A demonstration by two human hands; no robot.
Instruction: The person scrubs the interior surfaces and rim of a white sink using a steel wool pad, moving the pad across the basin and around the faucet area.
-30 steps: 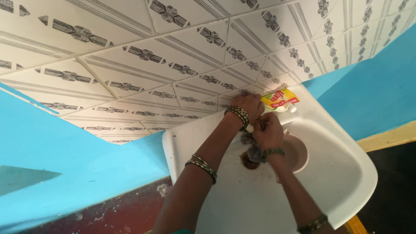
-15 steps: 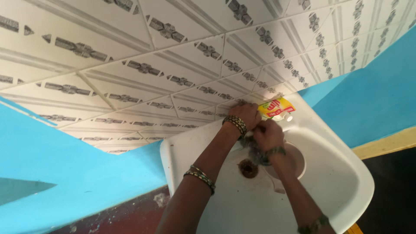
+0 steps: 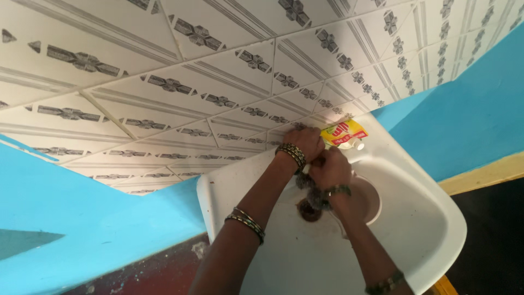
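My right hand point(image 3: 331, 168) is closed on a dark, tangled scrubber point(image 3: 312, 195) that hangs below it, just above the rusty drain hole point(image 3: 309, 211) of a white sink point(image 3: 415, 218). My left hand point(image 3: 307, 142), with bangles at the wrist, is curled at the sink's back rim against the tiled wall. It touches my right hand, and what its fingers hold is hidden. A yellow and red pouch point(image 3: 343, 132) with a white cap lies on the rim right beside my left hand.
Patterned white tiles point(image 3: 180, 71) cover the wall behind the sink. Blue painted wall point(image 3: 469, 109) flanks the sink on both sides. A round, brownish stained hollow point(image 3: 368, 199) lies in the basin next to my right wrist. Dark floor shows below.
Both hands stay together at the back of the sink. The scrubber lifted off the drain half a second ago and now hangs just above it again. The view has drifted slightly.
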